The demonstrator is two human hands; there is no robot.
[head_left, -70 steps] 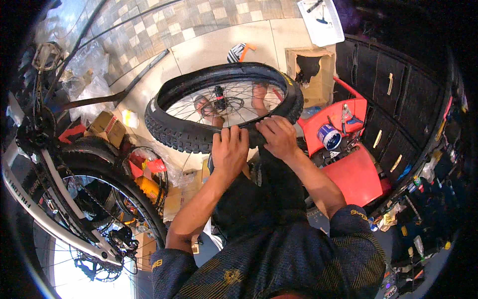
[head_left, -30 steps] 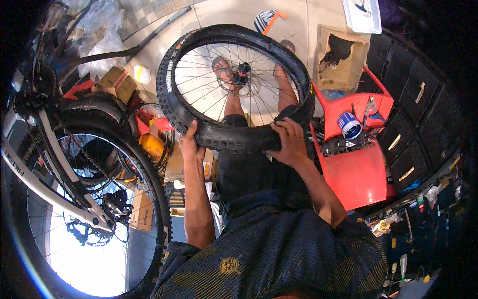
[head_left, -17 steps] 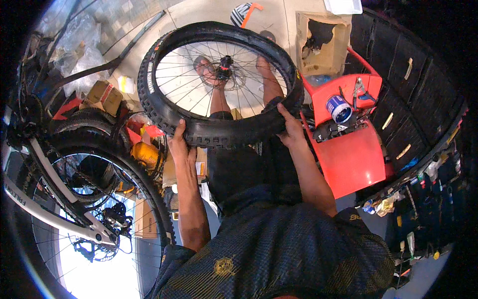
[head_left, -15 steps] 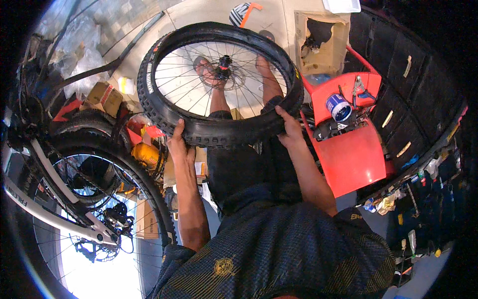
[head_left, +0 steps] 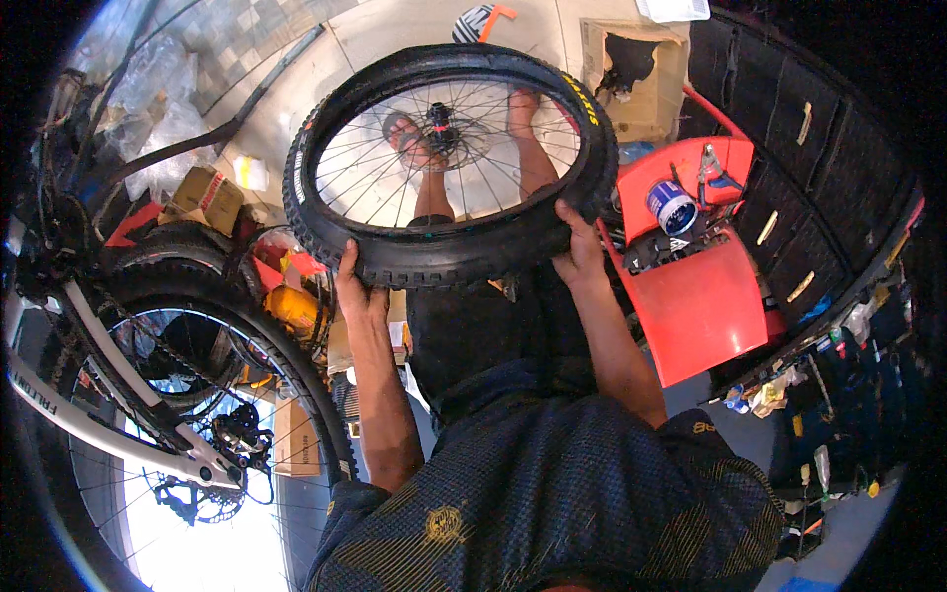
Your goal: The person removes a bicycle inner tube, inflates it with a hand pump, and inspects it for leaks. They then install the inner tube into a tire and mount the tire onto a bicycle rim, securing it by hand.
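A bicycle wheel with a black knobbly tire (head_left: 444,259) is held up in front of me, tilted, above my lower legs. At its centre is a dark hub (head_left: 440,128) with a red band and a disc rotor behind thin spokes. My left hand (head_left: 361,288) grips the near left part of the tire, thumb on the upper side and fingers underneath. On the near right part, my right hand (head_left: 580,255) is closed round the tire in the same way. The undersides of the tire and most fingertips are hidden.
To the right stands a red plastic chair (head_left: 695,311) bearing a blue-and-white tub (head_left: 673,207) and pliers (head_left: 708,166). A torn cardboard box (head_left: 646,120) lies beyond it. On the left is a bicycle with a white frame (head_left: 123,439), near more tires and a small carton (head_left: 204,197).
The wheel has turned a little counter-clockwise, bringing yellow lettering further up its right side. It has also shifted slightly right. Both hands keep their grip.
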